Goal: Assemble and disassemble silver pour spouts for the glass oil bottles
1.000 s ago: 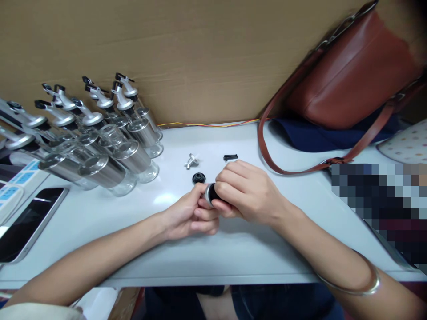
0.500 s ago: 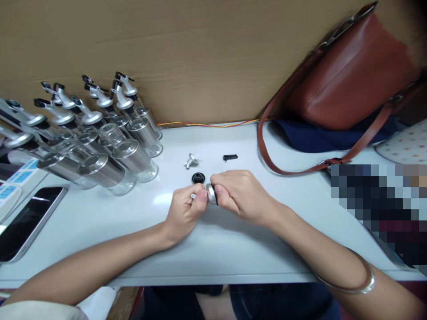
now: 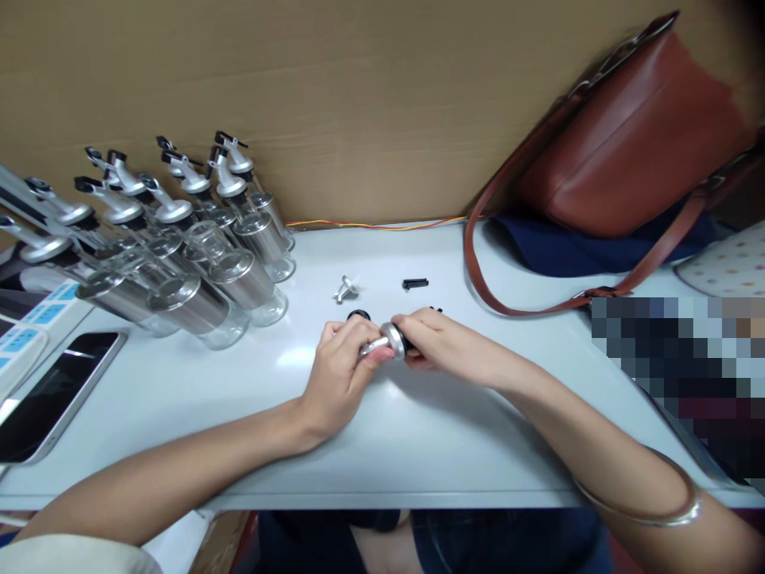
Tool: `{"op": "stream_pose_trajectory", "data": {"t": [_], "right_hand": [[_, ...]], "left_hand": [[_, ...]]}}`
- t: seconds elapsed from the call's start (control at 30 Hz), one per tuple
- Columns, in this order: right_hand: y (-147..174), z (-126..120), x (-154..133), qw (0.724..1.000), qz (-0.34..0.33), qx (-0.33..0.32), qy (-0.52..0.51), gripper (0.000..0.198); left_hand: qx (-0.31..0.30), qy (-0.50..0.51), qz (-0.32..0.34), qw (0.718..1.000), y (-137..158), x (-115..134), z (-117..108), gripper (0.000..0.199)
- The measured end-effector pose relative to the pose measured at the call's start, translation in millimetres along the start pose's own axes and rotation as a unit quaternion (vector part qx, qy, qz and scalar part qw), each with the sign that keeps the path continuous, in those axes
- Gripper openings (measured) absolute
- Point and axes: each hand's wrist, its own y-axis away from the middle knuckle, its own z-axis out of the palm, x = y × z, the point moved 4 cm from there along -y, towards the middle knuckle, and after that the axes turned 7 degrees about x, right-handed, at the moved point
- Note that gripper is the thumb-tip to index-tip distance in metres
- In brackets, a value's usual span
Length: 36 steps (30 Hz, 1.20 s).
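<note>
Both hands meet over the table around a silver pourer spout with a black stopper end. My left hand is closed on its thin tube, and my right hand grips the black end. A small black tip shows past the right fingers; I cannot tell what it belongs to. Just behind the left fingers lies a round black stopper, partly hidden. Farther back on the table are a second silver spout and a small black lever piece.
Several glass bottles with metal sleeves, most topped with pourers, stand at the left. A phone and a power strip lie near them. A brown handbag with its strap sits back right. A cardboard wall closes off the back.
The left fingers have loosened and shifted, so more of the spout's tube shows. Both hands and the spout have moved slightly right, and the right hand has turned.
</note>
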Motion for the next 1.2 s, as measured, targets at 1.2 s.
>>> {"op": "stream_pose_trajectory", "data": {"t": [1.2], "right_hand": [[7.1, -1.2, -11.6, 0.962, -0.043, 0.256, 0.081, 0.044]], "left_hand": [[-0.108, 0.274, -0.262, 0.919, 2.1, -16.7, 15.3, 0.053]]}}
